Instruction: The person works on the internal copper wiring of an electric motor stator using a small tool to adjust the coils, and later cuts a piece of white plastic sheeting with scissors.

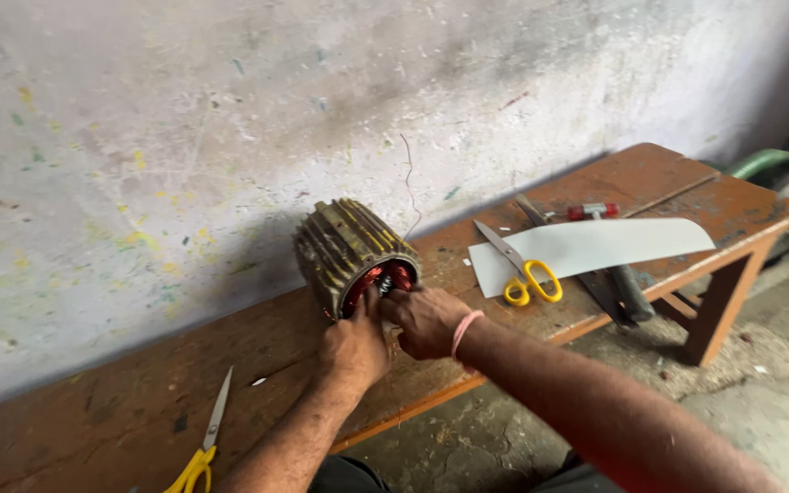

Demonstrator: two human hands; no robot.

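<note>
Worn wooden surface (139, 402) runs along a stained grey wall (184, 119). Nearest me, yellow-handled scissors (201, 447) lie at its left end. My left hand (355, 347) and right hand (426, 319) meet at the open end of a ribbed motor stator (349, 248) lying on its side mid-surface; fingers of both curl in, pressed onto the red windings (378, 277) in its mouth. Pink band (464, 330) on my right wrist. Farther right: second yellow scissors (522, 274), white paper sheet (595, 245), red-handled tool (594, 211).
</note>
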